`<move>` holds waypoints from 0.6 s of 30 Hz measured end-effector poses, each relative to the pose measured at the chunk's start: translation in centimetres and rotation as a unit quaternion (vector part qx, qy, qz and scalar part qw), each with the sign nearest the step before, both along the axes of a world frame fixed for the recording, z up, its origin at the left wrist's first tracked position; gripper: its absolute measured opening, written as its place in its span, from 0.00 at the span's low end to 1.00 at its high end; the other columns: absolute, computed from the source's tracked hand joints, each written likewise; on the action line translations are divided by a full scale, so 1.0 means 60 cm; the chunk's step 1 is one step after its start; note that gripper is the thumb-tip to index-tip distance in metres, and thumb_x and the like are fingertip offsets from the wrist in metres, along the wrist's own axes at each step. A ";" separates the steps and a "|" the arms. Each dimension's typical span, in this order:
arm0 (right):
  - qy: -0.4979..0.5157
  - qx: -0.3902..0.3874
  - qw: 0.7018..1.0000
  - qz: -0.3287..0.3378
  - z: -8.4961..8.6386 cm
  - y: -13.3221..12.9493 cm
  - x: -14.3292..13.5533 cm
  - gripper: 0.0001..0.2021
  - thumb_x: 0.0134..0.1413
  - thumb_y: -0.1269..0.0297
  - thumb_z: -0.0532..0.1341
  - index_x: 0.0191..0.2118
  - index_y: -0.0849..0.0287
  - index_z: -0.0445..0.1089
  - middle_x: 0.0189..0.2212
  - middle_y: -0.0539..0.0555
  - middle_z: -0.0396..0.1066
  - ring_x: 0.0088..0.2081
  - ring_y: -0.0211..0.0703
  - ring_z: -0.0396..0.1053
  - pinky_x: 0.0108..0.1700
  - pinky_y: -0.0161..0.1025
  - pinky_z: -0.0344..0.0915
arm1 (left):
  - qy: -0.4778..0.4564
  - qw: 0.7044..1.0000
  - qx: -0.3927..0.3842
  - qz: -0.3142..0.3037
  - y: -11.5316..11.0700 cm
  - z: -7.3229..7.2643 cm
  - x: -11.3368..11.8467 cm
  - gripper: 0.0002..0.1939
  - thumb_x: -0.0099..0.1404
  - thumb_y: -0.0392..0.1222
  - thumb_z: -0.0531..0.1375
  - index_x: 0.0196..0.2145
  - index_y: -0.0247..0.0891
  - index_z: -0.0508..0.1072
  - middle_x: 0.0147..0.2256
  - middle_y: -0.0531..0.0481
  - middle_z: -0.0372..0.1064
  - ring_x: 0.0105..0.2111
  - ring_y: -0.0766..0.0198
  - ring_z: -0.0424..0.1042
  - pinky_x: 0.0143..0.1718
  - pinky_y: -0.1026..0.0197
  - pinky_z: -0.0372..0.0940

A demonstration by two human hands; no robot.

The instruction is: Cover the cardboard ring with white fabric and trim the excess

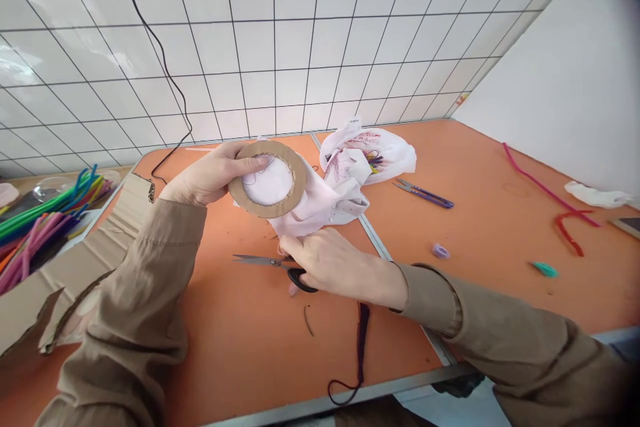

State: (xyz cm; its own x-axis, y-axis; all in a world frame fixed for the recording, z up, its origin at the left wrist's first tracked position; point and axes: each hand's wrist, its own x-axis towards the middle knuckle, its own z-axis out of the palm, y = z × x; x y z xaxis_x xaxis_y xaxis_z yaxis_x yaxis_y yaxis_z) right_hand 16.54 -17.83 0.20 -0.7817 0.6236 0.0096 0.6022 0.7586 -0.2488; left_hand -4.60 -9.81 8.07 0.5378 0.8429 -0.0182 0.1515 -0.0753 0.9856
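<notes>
My left hand [213, 173] grips the left side of a brown cardboard ring [295, 177], its thumb reaching over the centre. White fabric [270, 183] fills the ring's opening, and more pale pink fabric [315, 203] hangs out behind it to the right. Below the ring, my right hand [335, 263] has its fingers in the black handles of scissors [297, 278]. The scissor blades point left above the orange table. My right thumb and index finger are pressed together near the fabric's lower edge; anything thin between them is too small to tell.
Torn cardboard [75, 267] and coloured pipe cleaners [45, 220] lie at the left. A white bag [395, 150] stands behind the fabric, with blue thread snips [427, 195] nearby. Dark thread [363, 347] hangs at the front edge. Right: purple roll [441, 251], green piece [545, 269], red pipe cleaners [567, 233].
</notes>
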 end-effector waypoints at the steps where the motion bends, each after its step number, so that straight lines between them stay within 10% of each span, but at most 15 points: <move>1: -0.016 0.016 1.000 -0.007 -0.002 0.000 -0.001 0.12 0.48 0.75 0.64 0.41 0.65 0.66 0.30 0.54 0.71 0.28 0.40 0.62 0.26 0.37 0.44 | -0.002 1.000 0.000 -0.001 0.000 0.000 0.000 0.14 0.65 0.44 0.63 0.45 0.34 0.77 0.40 0.47 0.76 0.37 0.61 0.73 0.34 0.62 0.66; 11: -0.071 0.056 0.995 0.051 0.005 -0.007 0.003 0.04 0.50 0.77 0.64 0.29 0.64 0.69 0.27 0.56 0.70 0.35 0.45 0.65 0.30 0.39 0.48 | 0.003 1.000 -0.009 -0.001 0.002 -0.003 -0.001 0.15 0.64 0.45 0.63 0.46 0.34 0.76 0.40 0.45 0.77 0.39 0.56 0.74 0.34 0.60 0.67; 18: -0.053 -0.050 0.997 0.038 0.007 -0.007 0.012 0.06 0.49 0.77 0.63 0.34 0.65 0.66 0.34 0.56 0.70 0.30 0.39 0.63 0.29 0.37 0.51 | 0.015 1.000 -0.005 0.001 0.001 -0.001 0.001 0.17 0.65 0.43 0.62 0.49 0.34 0.76 0.42 0.45 0.77 0.41 0.55 0.75 0.36 0.58 0.68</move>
State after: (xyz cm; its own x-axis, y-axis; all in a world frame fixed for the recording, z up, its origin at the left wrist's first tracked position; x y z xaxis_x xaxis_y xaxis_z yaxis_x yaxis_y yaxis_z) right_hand 17.23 -18.24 0.64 -0.8196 0.5569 -0.1344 0.5714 0.7775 -0.2627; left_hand -4.53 -9.77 7.98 0.5349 0.8439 -0.0418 0.1806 -0.0658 0.9814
